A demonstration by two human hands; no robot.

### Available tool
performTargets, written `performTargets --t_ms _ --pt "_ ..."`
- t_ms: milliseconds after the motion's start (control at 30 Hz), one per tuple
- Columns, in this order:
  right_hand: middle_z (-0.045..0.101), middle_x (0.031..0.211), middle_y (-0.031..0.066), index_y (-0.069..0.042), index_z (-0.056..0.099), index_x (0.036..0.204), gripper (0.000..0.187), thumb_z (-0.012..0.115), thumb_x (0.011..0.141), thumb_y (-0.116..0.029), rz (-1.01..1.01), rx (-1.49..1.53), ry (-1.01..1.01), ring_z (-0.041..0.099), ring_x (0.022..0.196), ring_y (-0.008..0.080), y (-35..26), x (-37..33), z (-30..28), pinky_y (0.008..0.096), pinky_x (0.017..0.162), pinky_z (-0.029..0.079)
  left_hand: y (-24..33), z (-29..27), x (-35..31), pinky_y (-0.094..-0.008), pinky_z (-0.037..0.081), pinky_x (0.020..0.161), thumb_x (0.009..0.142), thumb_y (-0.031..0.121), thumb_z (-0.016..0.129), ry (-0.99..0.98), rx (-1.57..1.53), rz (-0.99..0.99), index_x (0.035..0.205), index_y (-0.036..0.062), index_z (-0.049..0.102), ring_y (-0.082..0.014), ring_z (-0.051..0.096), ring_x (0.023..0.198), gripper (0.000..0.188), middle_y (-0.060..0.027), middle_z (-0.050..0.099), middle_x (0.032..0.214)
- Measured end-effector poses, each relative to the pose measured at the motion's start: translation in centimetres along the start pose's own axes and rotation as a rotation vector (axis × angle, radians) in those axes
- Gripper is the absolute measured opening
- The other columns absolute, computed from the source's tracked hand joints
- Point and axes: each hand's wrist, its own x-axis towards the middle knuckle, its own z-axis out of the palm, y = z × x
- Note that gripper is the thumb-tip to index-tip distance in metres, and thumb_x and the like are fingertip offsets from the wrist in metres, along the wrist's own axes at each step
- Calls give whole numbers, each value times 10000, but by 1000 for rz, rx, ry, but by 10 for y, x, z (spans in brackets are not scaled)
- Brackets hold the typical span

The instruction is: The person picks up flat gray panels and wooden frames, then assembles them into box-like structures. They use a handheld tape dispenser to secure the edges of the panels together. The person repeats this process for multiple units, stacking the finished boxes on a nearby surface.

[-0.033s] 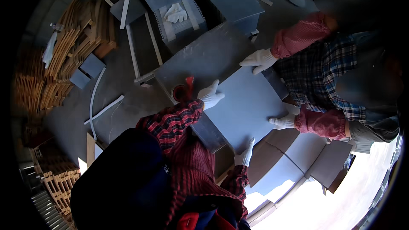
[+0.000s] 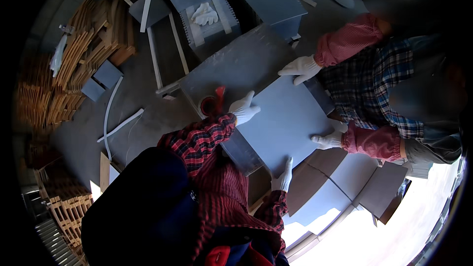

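Observation:
A flat blue-grey panel [image 2: 283,118] lies on a larger dark worktop between me and another person. My left hand [image 2: 244,109], in a white knit glove, rests at the panel's left edge, thumb apart and fingers stretched onto it. Along its near right edge, my gloved right hand [image 2: 283,175] lies with fingers straight; its underside is hidden. Opposite, the other person's white-gloved hands touch the panel: one hand [image 2: 301,69] at the far corner, the other hand [image 2: 329,138] at the right edge. A red tape dispenser [image 2: 211,104] stands just left of my left hand.
Behind the worktop [image 2: 236,64] stand stacked grey panels [image 2: 273,4] and a spare pair of white gloves [image 2: 205,15]. Wooden pallets [image 2: 81,44] are piled at left. White strips [image 2: 120,125] lie on the floor. Large boards [image 2: 315,187] lie near right, by bright sunlight.

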Motion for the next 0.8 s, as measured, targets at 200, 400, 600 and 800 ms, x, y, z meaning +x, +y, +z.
performTargets --t_ms 200,400,600,800 --pt "596 1325 42 -106 617 1334 581 718 923 -503 -75 -44 151 531 1239 221 -24 -45 33 510 950 489 16 -17 -24 -459 455 1031 893 444 627 -73 -28 -44 1561 98 310 -452 565 1242 816 -277 540 1414" --pt "696 1096 67 41 642 1234 436 726 940 -271 -441 -299 176 630 984 169 -40 -114 61 315 908 488 -39 -27 -123 -484 424 1103 825 165 743 435 231 977 1237 94 620 -295 531 1263 436 -82 578 1305" --pt "662 1010 57 26 618 1158 341 728 897 -163 -649 -467 293 595 886 154 -15 -173 105 301 801 494 -152 -43 -99 -493 330 1147 791 186 647 191 810 1395 903 124 688 -278 482 1292 134 -60 602 1234" --pt "601 873 59 -14 581 1059 331 738 859 -225 -907 -698 589 554 778 158 44 -201 159 331 730 477 -181 -82 -57 -490 276 1179 803 165 646 208 1028 1388 957 134 727 -283 413 1360 177 -37 573 1300"
